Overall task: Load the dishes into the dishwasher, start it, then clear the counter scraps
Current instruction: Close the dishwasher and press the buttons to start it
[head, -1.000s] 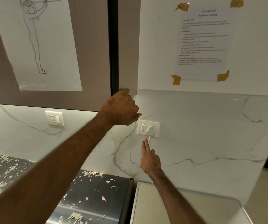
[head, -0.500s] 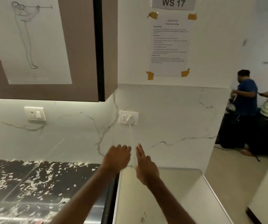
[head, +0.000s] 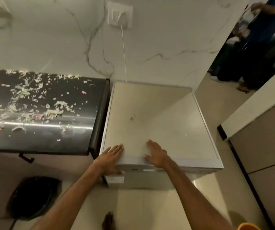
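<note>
The dishwasher point(head: 158, 117) is seen from above as a pale box set against the far wall, directly ahead of and below the hands, with its top running from near to far. Its near edge runs left to right under both hands, and its front face drops away beneath them toward the floor. That front is strongly foreshortened, so no buttons can be made out, and no dishes are seen. The dark table point(head: 80, 140) adjoins it on the left, and a dark bin point(head: 32, 196) stands on the floor below the table's near edge.

The left hand point(head: 112, 156) is laid flat on the near-left corner of the top, fingers straight, nothing held. The right hand point(head: 156, 155) is spread flat just beside it on the same edge, also holding nothing.

The scraps point(head: 57, 105) are scattered over the table, to the left and farther away, so the left hand is judged the nearer for them. A cord point(head: 124, 53) runs down from a socket point(head: 120, 14) to the far edge of the dishwasher.
</note>
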Demonstrator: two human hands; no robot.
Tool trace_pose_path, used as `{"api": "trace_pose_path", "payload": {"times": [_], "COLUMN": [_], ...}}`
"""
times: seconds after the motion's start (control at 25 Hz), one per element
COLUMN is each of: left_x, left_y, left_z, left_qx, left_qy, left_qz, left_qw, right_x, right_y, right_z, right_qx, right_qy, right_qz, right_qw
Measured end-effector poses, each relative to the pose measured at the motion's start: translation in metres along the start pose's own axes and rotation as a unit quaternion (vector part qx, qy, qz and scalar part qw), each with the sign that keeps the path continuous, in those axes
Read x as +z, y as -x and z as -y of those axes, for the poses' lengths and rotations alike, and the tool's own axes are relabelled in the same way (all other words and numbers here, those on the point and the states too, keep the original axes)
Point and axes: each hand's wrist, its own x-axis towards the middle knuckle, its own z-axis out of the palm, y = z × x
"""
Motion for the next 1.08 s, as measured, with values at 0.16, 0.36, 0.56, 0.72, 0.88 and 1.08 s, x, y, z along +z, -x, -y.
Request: {"api": "trace_pose_path", "payload": {"times": [0.16,0.36,0.56,0.72,0.88,1.08], "left_x": [0.042,0.069,0.090,0.096,0.098,0.099], "left_y": [0.009,0.003,-0.006,-0.009,-0.007,-0.007], "left_z": [-0.008,0.003,0.004,0.008,0.003,0.003], "left_qx": [-0.036,-0.015,-0.018,-0.004,-0.011,-0.017], "left_qy": [-0.057,-0.087,-0.083,-0.108,-0.112,-0.106], "left_qz": [-0.039,-0.177,-0.278,-0.305,-0.319,-0.322], "left_qw": [0.997,0.980,0.957,0.946,0.941,0.941], "right_x": [0.050,0.088,0.097,0.092,0.080,0.078], "right_y": [0.010,-0.008,-0.014,-0.017,-0.020,-0.020], "right_z": [-0.035,-0.055,-0.056,-0.060,-0.064,-0.062], "right_qx": [-0.070,-0.103,-0.110,-0.135,-0.139,-0.131], "right_qy": [0.071,0.104,0.091,0.110,0.164,0.164], "right_qz": [-0.089,-0.252,-0.308,-0.285,-0.208,-0.200], "right_qw": [0.991,0.957,0.941,0.943,0.954,0.957]}}
